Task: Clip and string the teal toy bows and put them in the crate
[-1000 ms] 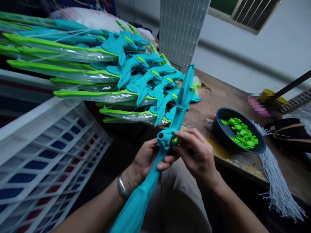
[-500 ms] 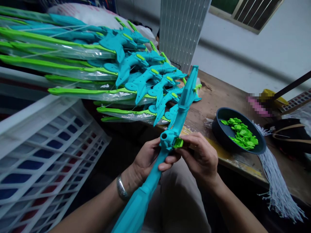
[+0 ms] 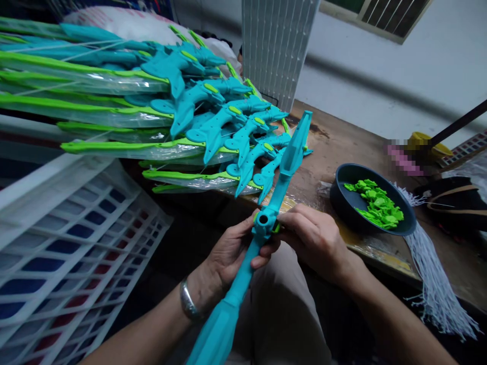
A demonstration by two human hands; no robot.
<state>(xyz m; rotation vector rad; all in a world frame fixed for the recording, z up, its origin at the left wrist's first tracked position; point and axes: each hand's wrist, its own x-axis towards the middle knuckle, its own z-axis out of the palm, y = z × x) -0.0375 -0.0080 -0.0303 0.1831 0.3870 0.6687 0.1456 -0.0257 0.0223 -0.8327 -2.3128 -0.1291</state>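
Both hands are up over the lap, working one long teal plastic toy bow piece point(image 3: 266, 203) that runs on a slant from the bottom edge of the view up toward the table. The left hand point(image 3: 232, 251) wraps around the shaft just below the round hub, fingers curled shut on it, thumb up against the hub's side. The right hand point(image 3: 314, 235) comes in from the other side, fingertips pinched on a small bright green plastic clip point(image 3: 276, 228) right at that hub; only a sliver of green shows between finger and teal.

By the look of it, the step in hand is seating that clip into the hub. The next move calls for firm, square pressure from the right fingers while the left keeps the shaft from twisting.

Beyond the hub, a fanned stack of finished teal-and-green bows point(image 3: 190, 116) lies on the worn wooden table point(image 3: 342, 147). A dark round bowl point(image 3: 342, 203) of loose green clips point(image 3: 375, 203) sits near the right hand.
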